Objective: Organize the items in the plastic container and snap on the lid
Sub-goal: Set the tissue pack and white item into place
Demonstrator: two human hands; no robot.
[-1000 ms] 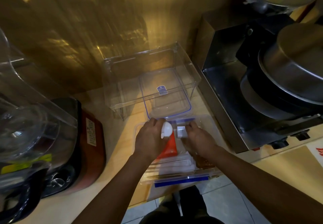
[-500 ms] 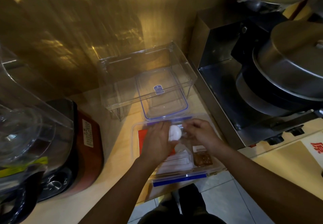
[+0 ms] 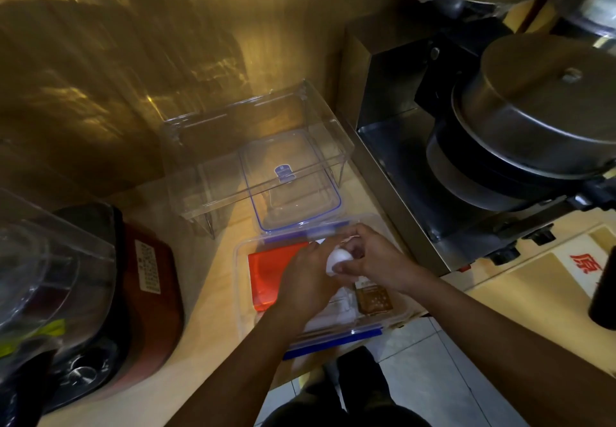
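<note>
Overhanging the counter [image 3: 213, 293] front edge, the clear plastic container [image 3: 240, 280] holds a red packet [image 3: 270, 270]. Above it, both hands, left [image 3: 306, 280] and right [image 3: 373, 263], pinch a white round object [image 3: 335, 258]. Its blue-rimmed lid [image 3: 290, 179] lies just behind.

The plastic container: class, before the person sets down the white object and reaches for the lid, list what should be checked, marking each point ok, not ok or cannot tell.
1. Plastic container sits flat on the counter: ok, though its near end is close to the counter edge.
2. Lid within reach, lying just beyond the container: ok.
3. White rounded object securely held between left hand and right hand: ok.
4. Orange flat packet lies flat inside: ok.
5. Brown packet sits below the rim: cannot tell.
6. Hands free for the lid: not ok, both are occupied.
</note>
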